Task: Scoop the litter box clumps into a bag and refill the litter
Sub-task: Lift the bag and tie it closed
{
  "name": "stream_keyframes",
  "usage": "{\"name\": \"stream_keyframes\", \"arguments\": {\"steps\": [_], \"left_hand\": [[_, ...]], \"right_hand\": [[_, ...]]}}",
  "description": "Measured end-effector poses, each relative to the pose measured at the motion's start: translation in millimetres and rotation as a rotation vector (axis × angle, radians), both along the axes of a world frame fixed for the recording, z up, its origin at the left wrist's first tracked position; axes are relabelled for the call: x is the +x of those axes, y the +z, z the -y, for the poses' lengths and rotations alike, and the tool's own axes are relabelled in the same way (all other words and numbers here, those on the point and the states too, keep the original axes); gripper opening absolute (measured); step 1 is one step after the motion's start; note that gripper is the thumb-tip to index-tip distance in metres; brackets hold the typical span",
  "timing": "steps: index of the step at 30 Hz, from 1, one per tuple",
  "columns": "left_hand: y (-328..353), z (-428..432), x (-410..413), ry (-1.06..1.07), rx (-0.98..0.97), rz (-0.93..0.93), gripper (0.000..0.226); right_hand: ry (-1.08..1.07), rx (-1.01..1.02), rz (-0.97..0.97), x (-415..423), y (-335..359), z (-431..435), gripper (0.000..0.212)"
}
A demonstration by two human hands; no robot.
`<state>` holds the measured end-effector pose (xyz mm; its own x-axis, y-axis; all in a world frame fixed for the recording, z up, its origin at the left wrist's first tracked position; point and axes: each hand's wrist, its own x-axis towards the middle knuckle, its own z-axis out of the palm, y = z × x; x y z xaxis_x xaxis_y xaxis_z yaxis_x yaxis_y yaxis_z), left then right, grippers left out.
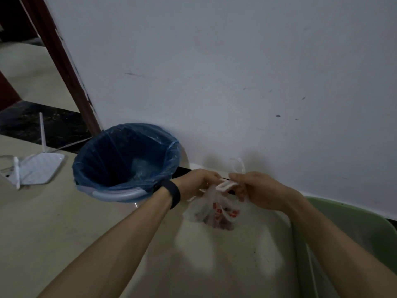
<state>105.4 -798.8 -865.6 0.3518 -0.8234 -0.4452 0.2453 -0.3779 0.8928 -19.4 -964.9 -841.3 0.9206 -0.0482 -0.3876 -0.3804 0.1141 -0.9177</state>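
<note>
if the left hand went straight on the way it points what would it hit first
Most likely the right hand: the left hand points at it across the bag handles that both pinch. Depth is unclear.

No legible text in view. Only marking: red print on the bag (200, 209), a band across its lower half, toward 4 o'clock from the bin (116, 193). Characters too blurred and crumpled to read; cannot tell script, brand or number.
</note>
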Motion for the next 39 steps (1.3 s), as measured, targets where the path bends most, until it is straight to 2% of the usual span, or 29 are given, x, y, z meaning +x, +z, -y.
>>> {"name": "stream_keyframes", "arguments": {"steps": [2,4,6,9,10,12,15,18,21,25,28,30,32,33,37,39], "left_hand": [[-4.8,2.4,-1.1,0.037,0.014,-0.102,0.049],[-6.8,3.7,0.0,0.074,-0.021,-0.219,0.044],[-12.3,3.8,4.2,0.058,-0.041,-0.295,0.039],[-23.2,0.2,9.7,0.008,0.002,-0.38,0.044],[-26.7,-1.5,9.6,0.004,0.006,-0.4,0.045],[-31.8,-4.1,7.8,0.029,0.002,-0.352,0.042],[-36.0,-7.4,4.2,0.143,0.033,-0.174,0.029],[-37.0,-12.9,4.2,0.211,0.016,-0.202,0.029],[-34.1,-16.4,4.9,0.288,0.0,-0.173,0.039],[-27.6,-8.9,-2.4,0.344,-0.041,-0.181,0.026],[-23.7,-0.9,-10.4,0.466,-0.046,-0.178,0.013],[-22.2,1.0,-14.4,0.535,-0.074,-0.189,0.005],[-21.0,1.8,-18.6,0.595,-0.128,-0.202,0.004],[-19.2,2.2,-20.5,0.627,-0.155,-0.194,0.003],[-11.1,1.3,-8.3,0.8,-0.214,-0.192,0.018],[-19.4,-8.7,-2.1,0.884,-0.108,-0.041,0.025]], "right_hand": [[0.03,-0.363,0.051,-2.5,2.2,6.0,0.032],[-0.035,-0.647,0.165,-1.2,-1.6,7.5,0.019],[-0.12,-0.88,0.282,0.7,-9.7,2.1,0.028],[0.003,-1.399,0.561,3.7,-29.5,-9.3,0.027],[0.023,-1.493,0.661,3.8,-37.4,-12.5,0.025],[-0.044,-1.474,0.735,4.5,-45.8,-16.5,0.019],[-0.136,-1.408,0.742,5.2,-54.9,-21.8,0.017],[-0.161,-1.438,0.733,6.4,-61.0,-28.1,0.014],[-0.254,-1.345,0.709,10.0,-62.4,-37.3,0.022],[-0.331,-1.176,0.53,15.1,-62.9,-41.4,0.026],[-0.442,-1.009,0.278,15.9,-64.1,-44.4,0.053],[-0.486,-1.034,0.267,4.9,-60.5,-44.9,0.064],[-0.445,-1.173,0.341,-10.8,-56.7,-47.8,0.062],[-0.448,-1.176,0.363,-18.1,-54.1,-50.8,0.057],[-0.591,-0.983,0.336,-38.6,-62.0,-46.2,0.049],[-0.603,-0.871,0.163,-70.9,-89.7,-23.2,0.052]]}}
